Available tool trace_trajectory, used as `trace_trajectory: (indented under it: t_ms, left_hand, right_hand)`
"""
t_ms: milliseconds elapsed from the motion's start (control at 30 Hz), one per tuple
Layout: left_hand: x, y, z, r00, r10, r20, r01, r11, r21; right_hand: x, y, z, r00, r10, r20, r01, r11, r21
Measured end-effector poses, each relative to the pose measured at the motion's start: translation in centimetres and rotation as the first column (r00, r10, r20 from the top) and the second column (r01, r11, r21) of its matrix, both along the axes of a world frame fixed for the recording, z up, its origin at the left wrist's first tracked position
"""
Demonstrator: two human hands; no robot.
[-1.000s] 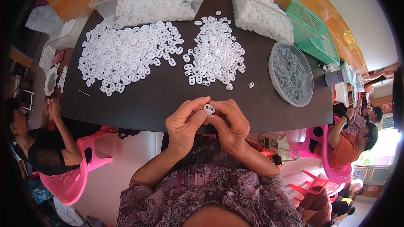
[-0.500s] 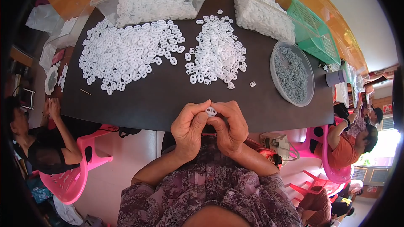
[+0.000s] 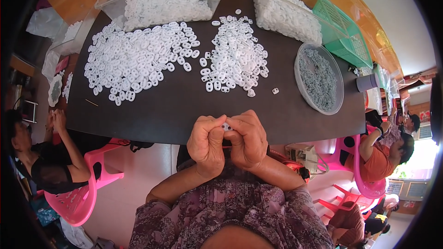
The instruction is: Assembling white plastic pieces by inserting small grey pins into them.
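My left hand (image 3: 206,144) and my right hand (image 3: 249,142) meet near the front edge of the dark table (image 3: 152,122). Thumbs and fingertips of both pinch one small white plastic piece with holes (image 3: 227,127). The fingers cover most of it. Beyond my hands lies a narrower heap of small white plastic pieces (image 3: 235,60). To its left spreads a wider heap of white oval two-holed pieces (image 3: 134,60). A single loose white piece (image 3: 275,91) rests right of the narrower heap. Farther right, a round clear tub (image 3: 342,93) holds many small grey, coil-like metal bits.
Clear bins (image 3: 104,1) of white pieces stand at the back. A green basket (image 3: 353,48) and a grey-purple cup (image 3: 368,83) are at the right. A thin stick (image 3: 92,103) lies left. Another person (image 3: 60,157) sits left; one in orange (image 3: 371,159) sits right.
My fingers have closed further over the white piece, so less of it shows. My right fingers have shifted slightly left over its top. The heaps look the same.
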State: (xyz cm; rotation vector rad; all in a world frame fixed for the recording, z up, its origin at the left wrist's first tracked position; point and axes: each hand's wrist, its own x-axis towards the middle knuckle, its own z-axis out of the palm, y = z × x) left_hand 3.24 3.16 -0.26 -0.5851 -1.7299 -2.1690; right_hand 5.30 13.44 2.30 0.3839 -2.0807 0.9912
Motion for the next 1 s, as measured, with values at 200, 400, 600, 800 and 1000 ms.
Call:
trace_trajectory:
  t_ms: [200,400,600,800,1000]
  left_hand:
    - [-0.3,-0.4,0.3,0.996,-0.049,0.073,0.051,0.998,-0.034]
    - [-0.3,-0.7,1.1,0.975,-0.140,0.175,0.151,0.987,-0.052]
    - [-0.6,-0.6,0.7,0.874,-0.324,0.363,0.321,0.944,0.069]
    - [-3.1,-2.0,1.5,0.890,-0.235,0.391,0.274,0.961,-0.047]
    - [-5.8,-3.1,1.0,0.952,-0.095,0.292,0.184,0.938,-0.294]
  right_hand:
    - [-0.2,-0.1,-0.3,0.999,-0.023,0.045,0.026,0.997,-0.069]
    - [0.2,0.5,-0.1,0.992,-0.048,0.113,0.059,0.994,-0.093]
    - [-0.4,2.8,0.4,0.988,-0.060,0.143,0.069,0.996,-0.057]
    - [-2.3,7.1,4.6,0.921,-0.120,0.370,0.241,0.923,-0.301]
    - [-6.2,9.4,7.4,0.876,-0.125,0.466,0.254,0.941,-0.224]
